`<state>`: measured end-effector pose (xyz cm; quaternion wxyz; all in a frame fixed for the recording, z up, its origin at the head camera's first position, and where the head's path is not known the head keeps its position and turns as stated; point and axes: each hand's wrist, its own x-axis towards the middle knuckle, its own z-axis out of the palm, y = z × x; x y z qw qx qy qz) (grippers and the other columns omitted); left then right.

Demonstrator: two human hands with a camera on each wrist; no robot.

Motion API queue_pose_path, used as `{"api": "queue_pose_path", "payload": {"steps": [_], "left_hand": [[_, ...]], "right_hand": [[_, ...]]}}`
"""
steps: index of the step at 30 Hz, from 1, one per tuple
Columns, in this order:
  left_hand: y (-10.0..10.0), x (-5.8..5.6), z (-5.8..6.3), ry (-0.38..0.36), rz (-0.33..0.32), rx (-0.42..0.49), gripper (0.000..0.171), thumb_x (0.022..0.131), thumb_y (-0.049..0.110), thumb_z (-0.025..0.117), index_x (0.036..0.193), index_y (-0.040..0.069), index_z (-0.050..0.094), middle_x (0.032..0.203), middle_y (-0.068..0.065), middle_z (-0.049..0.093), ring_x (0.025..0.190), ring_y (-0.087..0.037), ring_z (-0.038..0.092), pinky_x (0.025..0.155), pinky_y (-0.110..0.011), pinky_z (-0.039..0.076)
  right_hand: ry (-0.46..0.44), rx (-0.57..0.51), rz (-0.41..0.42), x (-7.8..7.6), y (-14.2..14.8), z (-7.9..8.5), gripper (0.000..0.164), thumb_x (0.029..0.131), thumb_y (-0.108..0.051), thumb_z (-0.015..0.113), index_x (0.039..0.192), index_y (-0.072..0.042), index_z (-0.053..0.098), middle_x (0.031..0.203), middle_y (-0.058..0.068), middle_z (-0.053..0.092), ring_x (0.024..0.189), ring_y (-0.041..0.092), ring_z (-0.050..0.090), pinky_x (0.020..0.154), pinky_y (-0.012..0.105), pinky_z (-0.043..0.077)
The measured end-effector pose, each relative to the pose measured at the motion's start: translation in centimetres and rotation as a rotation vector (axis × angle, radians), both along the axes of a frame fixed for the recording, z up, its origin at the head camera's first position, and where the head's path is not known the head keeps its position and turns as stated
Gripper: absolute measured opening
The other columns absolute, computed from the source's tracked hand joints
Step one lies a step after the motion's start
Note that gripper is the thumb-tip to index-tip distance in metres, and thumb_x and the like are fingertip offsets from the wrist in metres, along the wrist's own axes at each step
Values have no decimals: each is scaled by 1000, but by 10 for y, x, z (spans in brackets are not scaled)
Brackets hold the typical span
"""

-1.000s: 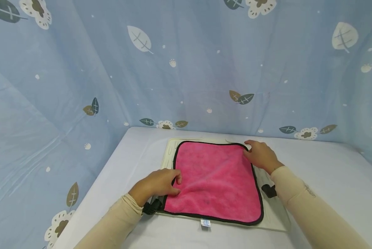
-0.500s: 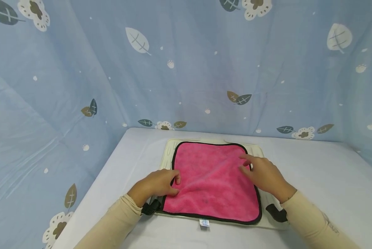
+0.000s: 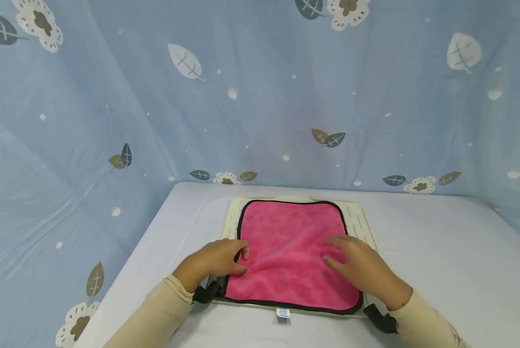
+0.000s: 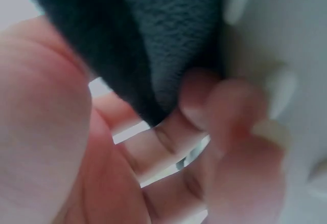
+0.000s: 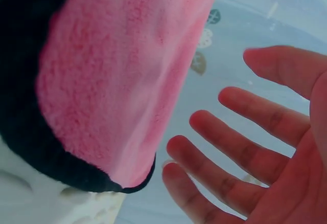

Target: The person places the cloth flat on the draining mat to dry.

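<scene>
A square pink plush cleaning cloth with a black border lies over a cream plastic board with moulded ridges. At the cloth's left edge my left hand holds the border, thumb and forefinger over the pink side. The left wrist view shows curled fingers around a lifted dark edge and the cloth's grey underside. My right hand hovers over the cloth's right part. In the right wrist view its fingers are spread and apart from the cloth.
The board rests on a white-covered table. A blue leaf-and-flower patterned curtain hangs behind and along the left side. A small white label sticks out from the cloth's front edge. Black wrist straps hang near the board's front.
My right hand has left the cloth's upper right corner and come nearer along its right side, over the pink surface. My left hand stays at the left edge. The view has shifted slightly.
</scene>
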<state>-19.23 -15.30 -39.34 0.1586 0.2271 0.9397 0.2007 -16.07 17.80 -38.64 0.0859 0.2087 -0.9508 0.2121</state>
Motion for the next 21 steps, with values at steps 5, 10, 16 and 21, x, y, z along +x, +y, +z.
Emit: {"api": "queue_pose_path", "payload": {"steps": [5,10,16,21], "left_hand": [[-2,-6,0,-37,35,49,15,91,26,72,95,21,57,72,4,55,66,-12,53,61,-32,42],[0,-25,2,-35,58,150,13,98,25,64,104,16,57,73,-1,56,57,-12,52,58,-30,44],[4,-52,7,-52,120,164,29,100,25,58,123,6,56,77,-4,57,51,-12,50,54,-28,45],[7,-71,13,-21,150,93,39,102,26,56,134,5,52,88,-10,64,55,-14,54,59,-30,48]], "right_hand": [[3,16,26,4,2,2,27,86,-21,78,110,-10,74,108,3,73,105,26,69,91,48,55],[-45,44,19,6,7,1,28,86,-24,79,110,-11,74,110,2,72,107,27,68,93,48,54],[-66,56,41,6,9,-3,29,85,-24,79,110,-12,74,109,0,71,106,24,67,92,47,54],[-82,63,59,7,8,-4,29,85,-25,79,111,-13,73,110,0,70,106,23,66,91,46,54]]}}
